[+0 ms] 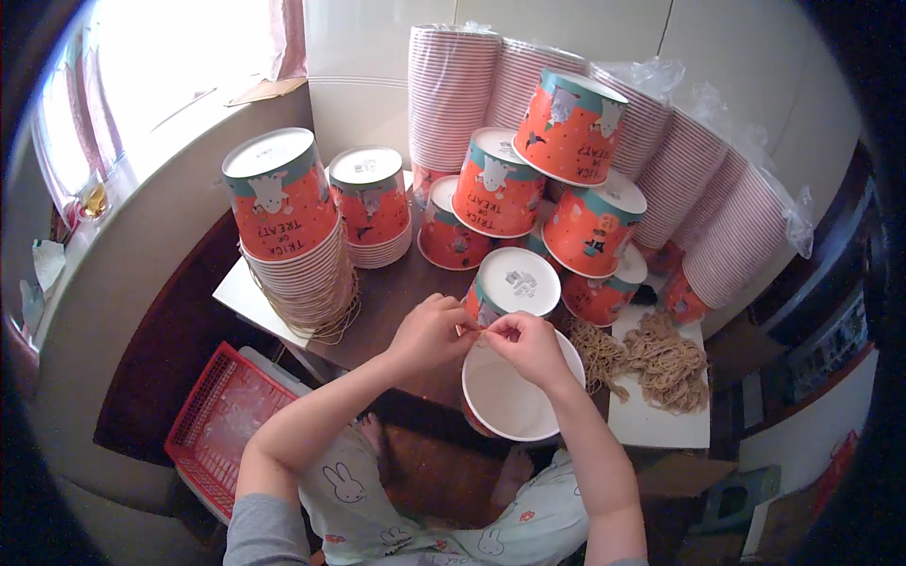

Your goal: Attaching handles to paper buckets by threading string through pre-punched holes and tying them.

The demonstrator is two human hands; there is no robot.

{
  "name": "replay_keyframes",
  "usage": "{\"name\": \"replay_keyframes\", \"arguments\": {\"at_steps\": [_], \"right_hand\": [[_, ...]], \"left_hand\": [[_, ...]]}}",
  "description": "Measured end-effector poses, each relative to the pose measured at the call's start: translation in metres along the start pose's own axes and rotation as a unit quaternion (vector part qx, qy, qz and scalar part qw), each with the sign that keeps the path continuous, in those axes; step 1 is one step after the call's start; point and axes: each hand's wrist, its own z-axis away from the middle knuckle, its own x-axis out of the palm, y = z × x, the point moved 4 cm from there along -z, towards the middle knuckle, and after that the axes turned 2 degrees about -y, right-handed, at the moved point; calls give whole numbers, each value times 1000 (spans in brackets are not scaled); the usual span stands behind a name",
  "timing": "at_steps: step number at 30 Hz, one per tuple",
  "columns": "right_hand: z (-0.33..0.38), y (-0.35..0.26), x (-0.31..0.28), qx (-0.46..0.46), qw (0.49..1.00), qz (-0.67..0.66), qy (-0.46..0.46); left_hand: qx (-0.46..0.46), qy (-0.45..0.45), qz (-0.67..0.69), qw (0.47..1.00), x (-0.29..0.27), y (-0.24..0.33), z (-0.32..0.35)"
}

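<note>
An open paper bucket [514, 401] with a white inside stands upright near the table's front edge, its mouth tilted toward me. At its far left rim my left hand [432, 332] and my right hand [528, 347] meet, fingertips pinched together. A thin tan cord seems to pass between them, mostly hidden by the fingers. Just behind them an upside-down orange bucket [519, 281] shows its white base. To the right lie two loose heaps of tan cord [666, 363], [593, 357].
Upside-down orange buckets [495, 193] are piled behind my hands. A nested bucket stack [288, 217] with cords hanging at its side stands at the left, beside a shorter stack [368, 203]. Tall plastic-wrapped stacks [453, 104] line the wall. A red basket [203, 401] sits low left.
</note>
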Motion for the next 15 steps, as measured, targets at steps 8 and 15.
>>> {"name": "replay_keyframes", "arguments": {"at_steps": [8,15], "right_hand": [[-1,1,-2,-25,999,14,14],[-2,5,0,-16,1000,4,-16]], "left_hand": [[59,35,-197,978,-17,-3,1],[34,121,-332,935,-42,-16,-14]]}}
